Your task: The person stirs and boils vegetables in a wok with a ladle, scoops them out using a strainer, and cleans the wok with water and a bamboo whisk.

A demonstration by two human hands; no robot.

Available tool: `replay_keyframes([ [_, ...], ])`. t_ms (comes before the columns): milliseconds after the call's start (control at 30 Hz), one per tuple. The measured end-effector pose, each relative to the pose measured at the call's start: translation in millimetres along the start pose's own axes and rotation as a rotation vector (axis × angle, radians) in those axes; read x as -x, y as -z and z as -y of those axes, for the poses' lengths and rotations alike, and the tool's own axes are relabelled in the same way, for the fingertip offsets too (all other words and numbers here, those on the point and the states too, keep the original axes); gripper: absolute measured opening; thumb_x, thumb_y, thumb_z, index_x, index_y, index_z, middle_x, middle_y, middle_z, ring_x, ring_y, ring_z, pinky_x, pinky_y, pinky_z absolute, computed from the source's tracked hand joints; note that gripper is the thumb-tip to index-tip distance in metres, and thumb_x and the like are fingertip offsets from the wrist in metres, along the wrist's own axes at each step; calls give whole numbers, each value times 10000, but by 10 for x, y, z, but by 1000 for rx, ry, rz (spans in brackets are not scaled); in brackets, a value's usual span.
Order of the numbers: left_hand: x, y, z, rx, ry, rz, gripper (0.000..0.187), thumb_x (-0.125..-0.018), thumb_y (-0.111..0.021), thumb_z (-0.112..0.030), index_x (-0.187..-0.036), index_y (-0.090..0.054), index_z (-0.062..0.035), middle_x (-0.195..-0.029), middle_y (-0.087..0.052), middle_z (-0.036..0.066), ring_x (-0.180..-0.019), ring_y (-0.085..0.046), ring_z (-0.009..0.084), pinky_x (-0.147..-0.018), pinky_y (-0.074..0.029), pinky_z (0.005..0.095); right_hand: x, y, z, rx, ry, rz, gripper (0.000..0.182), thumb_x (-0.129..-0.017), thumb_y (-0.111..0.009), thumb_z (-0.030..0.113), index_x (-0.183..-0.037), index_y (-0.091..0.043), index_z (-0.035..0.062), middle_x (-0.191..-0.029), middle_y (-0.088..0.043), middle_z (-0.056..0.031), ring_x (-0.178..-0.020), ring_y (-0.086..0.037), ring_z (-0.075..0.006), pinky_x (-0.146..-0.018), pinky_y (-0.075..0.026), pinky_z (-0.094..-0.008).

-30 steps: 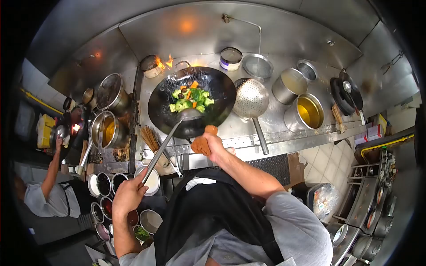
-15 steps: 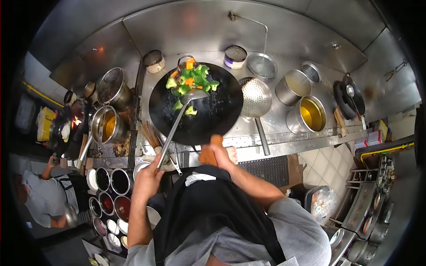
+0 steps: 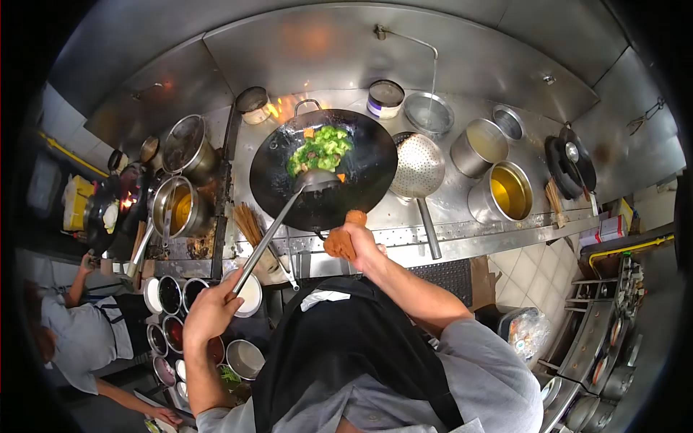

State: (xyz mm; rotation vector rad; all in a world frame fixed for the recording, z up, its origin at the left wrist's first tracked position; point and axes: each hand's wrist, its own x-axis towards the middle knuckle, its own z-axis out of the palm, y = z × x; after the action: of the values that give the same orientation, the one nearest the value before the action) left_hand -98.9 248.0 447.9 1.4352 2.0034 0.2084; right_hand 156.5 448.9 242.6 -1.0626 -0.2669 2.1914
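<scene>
A large black wok (image 3: 368, 166) sits on the stove, its surface facing me. In it lie broccoli (image 3: 321, 150) and a few orange pieces (image 3: 309, 133) that look like carrot. My left hand (image 3: 208, 312) is closed round the long handle of a ladle (image 3: 271, 234). The ladle's bowl rests against the near side of the broccoli. My right hand (image 3: 364, 247) grips an orange-brown cloth (image 3: 341, 244) at the wok's near edge. The wok handle there is mostly hidden by the cloth. Small flames (image 3: 274, 108) show behind the wok's far left rim.
Right of the wok lie a perforated strainer (image 3: 419, 162), a pot of yellow liquid (image 3: 476, 198) and another pot (image 3: 462, 155). A bamboo brush (image 3: 249, 224) stands at the left. Several sauce containers (image 3: 170, 294) are below left. A co-worker (image 3: 94, 325) stands at far left.
The broccoli and carrot pieces have shifted toward the wok's middle and bunched together. My left hand has moved down and left with the ladle. Flames now show behind the wok.
</scene>
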Motion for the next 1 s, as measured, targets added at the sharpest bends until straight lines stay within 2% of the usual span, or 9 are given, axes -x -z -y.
replay_keyframes([
  [133, -345, -174, -9, -133, -76, -42, 627, -857, -704, -128, -1449, -524, -229, -798, -639, 217, -741, -643, 390, -746, -521, 416, -404, 37, 18, -50, -27, 57, 199, -880, -548, 104, -1035, -543, -20, -950, -634, -176, -852, -686, -323, -748, -584, -464],
  [333, -770, -928, 176, -113, -166, -300, 628, -847, -708, -95, -1437, -528, -214, -844, -671, 254, -816, -662, 433, -728, -513, 489, 231, 528, -473, 233, 96, 11, 369, -884, -592, 199, -1181, -594, -20, -1063, -661, -146, -1008, -670, -293, -866, -569, -423],
  [433, -337, -638, 70, -7, -154, -259, 635, -836, -723, -84, -1432, -535, -198, -850, -668, 235, -798, -656, 424, -712, -508, 469, 51, 1052, -672, 412, 77, 134, 328, -887, -591, 191, -1134, -638, -19, -1049, -671, -139, -988, -669, -291, -887, -557, -427],
  [533, 59, -173, -25, -14, 65, -66, 605, -822, -733, -68, -1395, -575, -177, -815, -646, 210, -749, -636, 404, -688, -493, 447, 216, 89, -173, -55, -33, -12, 276, -895, -585, 170, -1079, -592, -35, -1002, -655, -153, -950, -668, -314, -873, -557, -420],
  [567, 88, -123, 4, -59, 24, -49, 611, -827, -733, -93, -1406, -563, -184, -805, -655, 211, -762, -646, 414, -696, -504, 459, -181, 123, -135, -107, -54, 61, 231, -891, -576, 128, -1057, -541, -29, -985, -644, -166, -877, -683, -304, -757, -583, -442],
  [733, -487, -752, 157, -204, -126, -172, 607, -853, -705, -127, -1431, -526, -175, -896, -704, 225, -827, -670, 425, -759, -537, 499, -756, 281, -294, 15, 2, 179, 240, -877, -573, 133, -1059, -581, -24, -969, -662, -150, -899, -686, -284, -782, -573, -437],
  [833, -466, -1040, 155, -96, -95, -249, 607, -844, -716, -123, -1423, -535, -163, -983, -691, 247, -856, -674, 421, -760, -527, 510, 201, 507, -459, 192, 23, -16, 316, -878, -560, 140, -1135, -612, -36, -1006, -678, -146, -954, -684, -281, -836, -571, -425],
  [933, -71, -724, 46, 35, -9, -179, 607, -844, -730, -97, -1421, -552, -156, -910, -684, 236, -795, -667, 401, -747, -524, 452, 157, 962, -594, 486, 94, 94, 313, -886, -550, 176, -1102, -634, -34, -1013, -670, -140, -943, -680, -278, -843, -571, -445],
  [1000, 123, -474, 91, 117, 79, -91, 603, -858, -722, -77, -1431, -545, -147, -807, -655, 191, -684, -624, 318, -698, -518, 399, 317, 458, -239, 264, -30, 10, 309, -877, -581, 196, -1097, -624, -16, -1023, -670, -141, -957, -676, -290, -844, -568, -460],
])
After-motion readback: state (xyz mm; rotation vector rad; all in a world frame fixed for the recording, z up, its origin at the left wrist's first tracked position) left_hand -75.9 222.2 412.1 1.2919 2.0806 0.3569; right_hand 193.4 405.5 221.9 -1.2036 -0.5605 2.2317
